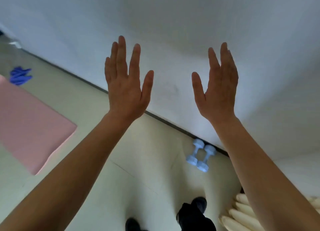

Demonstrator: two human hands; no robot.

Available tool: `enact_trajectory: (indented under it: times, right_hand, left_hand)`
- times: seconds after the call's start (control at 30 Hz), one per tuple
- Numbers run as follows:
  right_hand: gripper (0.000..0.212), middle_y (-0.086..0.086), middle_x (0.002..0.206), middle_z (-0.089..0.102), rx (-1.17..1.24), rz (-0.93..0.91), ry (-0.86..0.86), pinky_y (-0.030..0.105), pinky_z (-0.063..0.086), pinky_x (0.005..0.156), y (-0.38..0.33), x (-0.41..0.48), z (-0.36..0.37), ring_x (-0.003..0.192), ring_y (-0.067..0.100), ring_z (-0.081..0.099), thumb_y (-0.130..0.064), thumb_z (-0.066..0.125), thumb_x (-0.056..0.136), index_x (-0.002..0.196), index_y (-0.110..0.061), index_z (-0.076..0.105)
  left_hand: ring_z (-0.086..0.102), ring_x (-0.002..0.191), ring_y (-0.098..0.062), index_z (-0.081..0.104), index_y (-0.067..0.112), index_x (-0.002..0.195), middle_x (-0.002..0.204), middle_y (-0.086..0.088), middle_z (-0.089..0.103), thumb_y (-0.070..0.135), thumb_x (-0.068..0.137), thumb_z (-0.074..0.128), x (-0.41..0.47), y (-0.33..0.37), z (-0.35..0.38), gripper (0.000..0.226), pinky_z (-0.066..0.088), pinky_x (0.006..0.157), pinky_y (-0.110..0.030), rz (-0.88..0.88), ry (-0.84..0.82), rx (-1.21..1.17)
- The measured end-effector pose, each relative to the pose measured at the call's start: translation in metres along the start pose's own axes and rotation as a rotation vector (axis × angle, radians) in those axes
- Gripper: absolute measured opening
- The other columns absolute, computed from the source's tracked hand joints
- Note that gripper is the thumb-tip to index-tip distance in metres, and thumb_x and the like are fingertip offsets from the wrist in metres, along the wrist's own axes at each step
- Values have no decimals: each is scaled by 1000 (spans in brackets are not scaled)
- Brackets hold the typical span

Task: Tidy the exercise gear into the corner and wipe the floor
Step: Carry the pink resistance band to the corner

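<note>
My left hand point(127, 85) and my right hand point(218, 88) are raised in front of me with straight fingers, backs toward the camera, holding nothing. Below them, two light blue dumbbells point(200, 155) lie side by side on the pale floor against the foot of the white wall. A pink exercise mat point(29, 126) lies flat on the floor at the left. A blue crumpled cloth-like thing point(20, 75) lies beyond the mat's far end, near the wall.
The white wall point(173, 22) runs diagonally from upper left to lower right with a dark skirting line. A cream ribbed object point(242, 215) sits at the lower right, partly behind my right forearm. My dark shoes point(199, 204) stand on the floor below.
</note>
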State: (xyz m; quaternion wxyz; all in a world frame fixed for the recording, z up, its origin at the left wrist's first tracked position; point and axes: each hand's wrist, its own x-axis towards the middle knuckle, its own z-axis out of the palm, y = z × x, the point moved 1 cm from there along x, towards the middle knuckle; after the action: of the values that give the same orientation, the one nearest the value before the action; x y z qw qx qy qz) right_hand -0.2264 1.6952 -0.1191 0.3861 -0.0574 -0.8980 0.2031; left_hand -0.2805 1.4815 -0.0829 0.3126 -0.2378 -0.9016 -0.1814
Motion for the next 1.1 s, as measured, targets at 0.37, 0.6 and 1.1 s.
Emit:
enact_trajectory:
  times: [0.37, 0.6, 1.1]
  right_hand:
    - [59, 24, 160, 27, 396, -438, -35, 56, 31, 114, -444, -29, 108, 149, 37, 29, -36, 51, 103, 152, -5, 37]
    - [61, 20, 163, 23, 572, -716, -231, 54, 27, 117, -690, -103, 178, 150, 35, 26, -41, 49, 102, 153, -10, 36]
    - [62, 23, 159, 31, 659, -813, -446, 54, 27, 118, -988, -107, 461, 145, 40, 32, -44, 44, 101, 150, -7, 39]
  left_hand:
    - [17, 147, -40, 31, 5, 149, 158, -23, 21, 45, 103, 31, -192, -303, -333, 61, 21, 116, -55, -364, 160, 423]
    - [22, 145, -42, 38, 2, 146, 155, -25, 26, 42, 101, 38, -300, -440, -484, 59, 27, 111, -59, -615, 253, 666]
    - [16, 148, -39, 32, 9, 149, 158, -22, 20, 46, 100, 35, -316, -783, -528, 62, 25, 113, -61, -879, 109, 797]
